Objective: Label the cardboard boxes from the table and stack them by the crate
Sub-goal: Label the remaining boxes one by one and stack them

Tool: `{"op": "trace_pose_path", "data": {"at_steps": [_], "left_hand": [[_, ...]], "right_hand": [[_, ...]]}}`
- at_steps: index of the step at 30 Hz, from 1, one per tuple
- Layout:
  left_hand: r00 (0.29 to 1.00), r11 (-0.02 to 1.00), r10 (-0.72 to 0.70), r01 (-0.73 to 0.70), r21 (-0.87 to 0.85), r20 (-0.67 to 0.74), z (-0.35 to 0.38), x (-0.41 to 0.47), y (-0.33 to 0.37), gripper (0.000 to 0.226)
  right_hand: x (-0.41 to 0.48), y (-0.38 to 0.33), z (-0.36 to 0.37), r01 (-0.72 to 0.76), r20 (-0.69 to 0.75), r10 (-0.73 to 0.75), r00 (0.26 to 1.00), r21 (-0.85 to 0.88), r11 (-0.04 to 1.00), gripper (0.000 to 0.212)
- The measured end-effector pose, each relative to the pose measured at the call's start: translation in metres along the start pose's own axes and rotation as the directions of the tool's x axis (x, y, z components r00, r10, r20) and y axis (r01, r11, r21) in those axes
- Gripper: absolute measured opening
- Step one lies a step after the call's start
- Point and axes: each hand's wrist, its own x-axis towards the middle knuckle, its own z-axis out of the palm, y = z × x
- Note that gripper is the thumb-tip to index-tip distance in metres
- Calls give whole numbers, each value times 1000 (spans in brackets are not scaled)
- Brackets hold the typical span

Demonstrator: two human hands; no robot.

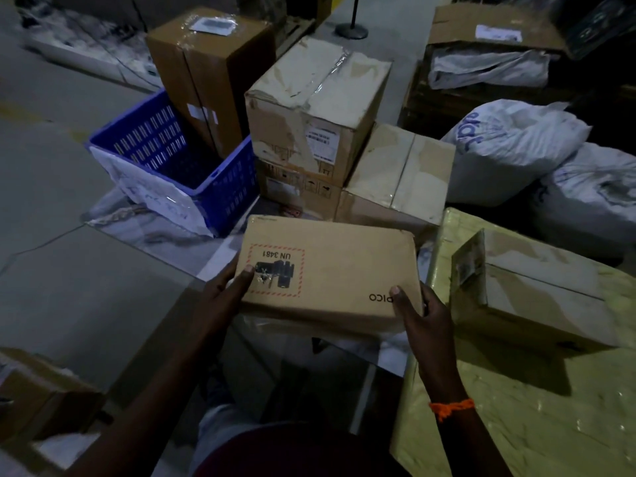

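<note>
The left grip and right grip clasp the flat box by its near corners, over the grey floor. Right of them, the yellow worktop carries a second box. Beyond them stand the blue crate and stacked boxes.

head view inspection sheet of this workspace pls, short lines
surface: table at right, covered in yellow-green wrap.
job's things: flat box marked UN 3481, held up; second box on the table; blue crate on the floor, stacked boxes beside it.
clutter: white sacks right of the stack; sheeting under the crate.
grippers: left hand and right hand each grip an end of the flat box.
cables: nothing seen.
surroundings: dim room; tall box behind the crate.
</note>
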Motion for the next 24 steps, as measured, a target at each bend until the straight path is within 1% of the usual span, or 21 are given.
{"op": "trace_pose_path", "data": {"at_steps": [3, 4, 6, 8, 9, 11, 13, 15, 17, 18, 19, 20, 21, 22, 24], "left_hand": [[999, 1000, -20, 19, -12, -31, 9, 0, 0, 26], [999, 1000, -29, 28, -12, -31, 9, 2, 2, 27], [998, 998, -57, 58, 23, -25, 6, 9, 11, 30], [996, 993, -84, 83, 83, 10, 4, 20, 24, 37], [995, 988, -94, 89, 126, 28, 5, 27, 31, 42], [992, 974, -112, 99, 205, 51, 12, 36, 49, 49], [988, 966, -148, 133, 220, 52, 21, 42, 61, 51], [985, 970, -165, 154, 189, 46, 24, 41, 65, 52], [992, 975, -125, 117, 187, 32, 19, 34, 66, 51], [996, 981, -83, 77, 178, 24, 15, 31, 64, 47], [1000, 985, -29, 27, 170, 10, 10, 28, 63, 37], [1000, 987, 26, -25, 157, -7, 6, 24, 63, 22], [998, 993, 51, -47, 112, -34, 2, 20, 63, 10], [997, 998, 44, -41, 46, -70, -2, 18, 62, 12], [992, 998, -23, 15, -64, -123, -9, 17, 57, 30]], "right_hand": [[0, 0, -2, -6, -2, 6, 1000, 22, 1000, 34], [1, 0, -3, -10, 1, 10, 1000, 28, 1000, 35], [10, 2, -6, -13, 13, 13, 1000, 38, 999, 45], [25, -2, -10, -17, 54, 15, 998, 35, 999, 57], [33, -4, -12, -29, 82, 26, 996, 46, 999, 58], [49, -14, -13, -57, 145, 42, 989, 99, 993, 50], [57, -25, -8, -80, 180, 55, 982, 136, 988, 40], [58, -30, -2, -68, 174, 43, 984, 141, 988, 37], [51, -35, 0, -52, 155, 28, 988, 157, 986, 39], [48, -36, -1, -50, 143, 23, 989, 187, 981, 38], [43, -38, -4, -57, 137, 25, 990, 234, 971, 34], [38, -41, -7, -78, 141, 38, 989, 289, 954, 29], [33, -42, -9, -108, 151, 58, 987, 346, 932, 27], [28, -42, -10, -149, 161, 92, 983, 388, 909, 30], [16, -41, -11, -220, 181, 157, 971, 416, 883, 38]]}}
